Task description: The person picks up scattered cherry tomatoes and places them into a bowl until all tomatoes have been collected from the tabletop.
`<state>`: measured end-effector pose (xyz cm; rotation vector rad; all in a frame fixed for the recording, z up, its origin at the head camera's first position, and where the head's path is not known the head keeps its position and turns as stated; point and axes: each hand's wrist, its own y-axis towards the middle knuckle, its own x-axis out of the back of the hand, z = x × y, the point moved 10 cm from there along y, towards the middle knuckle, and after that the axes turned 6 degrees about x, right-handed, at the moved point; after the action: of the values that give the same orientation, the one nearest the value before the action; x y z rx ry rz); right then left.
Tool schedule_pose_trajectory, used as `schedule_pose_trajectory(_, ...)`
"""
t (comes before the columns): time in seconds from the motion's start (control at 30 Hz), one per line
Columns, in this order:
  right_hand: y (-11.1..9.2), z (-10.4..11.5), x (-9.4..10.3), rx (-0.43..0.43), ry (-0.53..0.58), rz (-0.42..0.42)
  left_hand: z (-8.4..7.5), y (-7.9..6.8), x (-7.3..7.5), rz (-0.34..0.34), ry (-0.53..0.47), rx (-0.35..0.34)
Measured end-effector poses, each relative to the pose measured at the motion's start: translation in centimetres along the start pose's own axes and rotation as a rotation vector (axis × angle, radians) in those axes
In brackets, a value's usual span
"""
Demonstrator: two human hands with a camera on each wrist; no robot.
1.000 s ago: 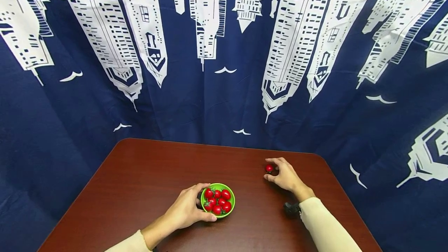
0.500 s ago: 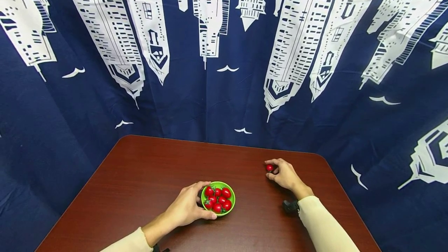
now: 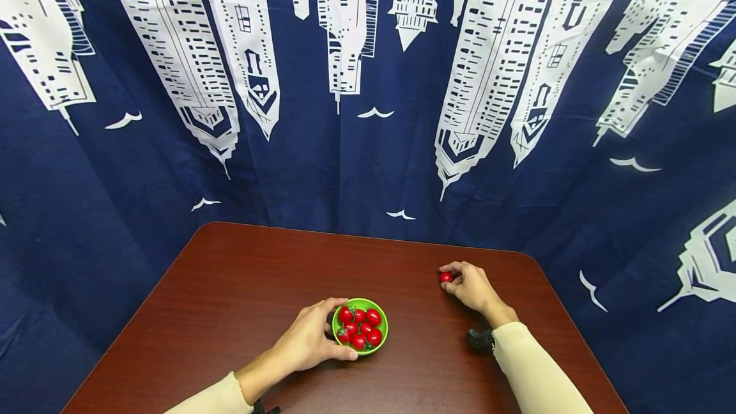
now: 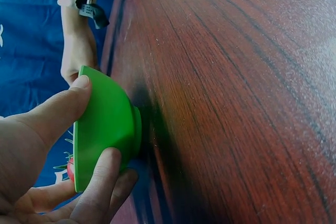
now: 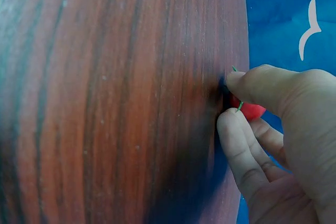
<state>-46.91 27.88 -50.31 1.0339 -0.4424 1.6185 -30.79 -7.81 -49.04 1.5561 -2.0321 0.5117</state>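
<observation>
A small green bowl (image 3: pixel 386 331) with several red cherry tomatoes (image 3: pixel 373 317) in it stands on the table. My left hand (image 3: pixel 307 340) grips its left side, thumb at the near rim and fingers round the far side. In the left wrist view the bowl's outer wall (image 4: pixel 107 124) shows between thumb and fingers. Farther right, my right hand (image 3: pixel 474 287) pinches a single cherry tomato (image 3: pixel 445 277) low at the tabletop. In the right wrist view this tomato (image 5: pixel 254 110), with green stem bits, sits between thumb and fingers, partly covered by them.
The brown wooden table (image 3: pixel 259 273) has rounded far corners. Behind it hangs a dark blue cloth (image 3: pixel 310 177) printed with white buildings and birds. A black wrist device (image 3: pixel 479 339) sits under the right wrist.
The right thumb and fingers have closed in on the single tomato, which has shifted very slightly right. The left hand stays at the bowl; the head view has tilted a little.
</observation>
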Motion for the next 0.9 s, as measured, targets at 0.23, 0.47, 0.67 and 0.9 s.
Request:
schedule_pose_trajectory(0.23,0.0,0.2,-0.2,0.003,0.013,-0.009,0.1,0.0,0.0,0.007,-0.010,0.010)
schedule_pose_trajectory(0.47,0.0,0.5,-0.3,0.001,0.008,-0.014,0.0,0.0,-0.1,-0.005,-0.004,-0.007)
schedule_pose_trajectory(0.67,-0.3,1.0,-0.2,0.012,0.012,-0.020,0.2,-0.2,-0.3,-0.003,-0.001,-0.001)
schedule_pose_trajectory(0.9,-0.6,2.1,-0.1,0.032,0.011,-0.037,0.0,0.0,-0.1,-0.004,0.003,-0.006)
